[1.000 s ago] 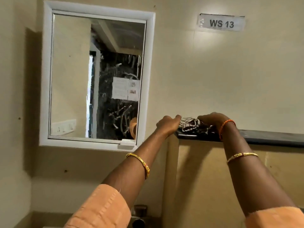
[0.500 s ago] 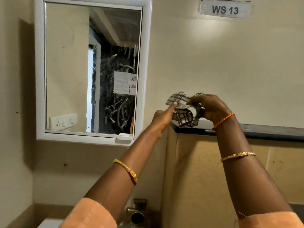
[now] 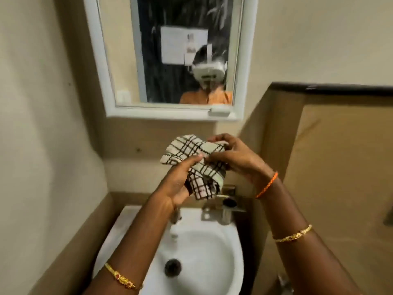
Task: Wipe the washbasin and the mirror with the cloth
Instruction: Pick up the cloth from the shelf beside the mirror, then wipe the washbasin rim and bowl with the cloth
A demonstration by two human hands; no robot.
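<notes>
Beige walls are framing the scene — both the left hand (image 3: 180, 182) and right hand (image 3: 234, 160) are pinching the checked cloth (image 3: 191, 158), bunched, hanging above the washbasin (image 3: 204, 248), directly below; the mirror (image 3: 170, 50) is sitting higher, beyond.

Cloth (image 3: 192, 153): woven fabric, soft and crumpled, matt, cream with dark check lines. Washbasin (image 3: 204, 252): white ceramic, smooth, glossy, soft sheen across the bowl. Drain (image 3: 173, 267): dark metal, dull. Tap (image 3: 175, 218): metal, partly hidden by the wrist, finish blurred. Holder (image 3: 228, 209) at the basin's back: brushed-looking steel, satin shine. Mirror (image 3: 180, 50): reflective glass, streaked and smeary; frame (image 3: 170, 114) smooth white, looks plastic, slight gloss. Wall (image 3: 42, 103): cream paint, matt, a few specks. Side panel (image 3: 340, 167): tan, flat, matt; material cannot be told. Ledge (image 3: 329, 86): dark, slightly glossy edge.
</notes>
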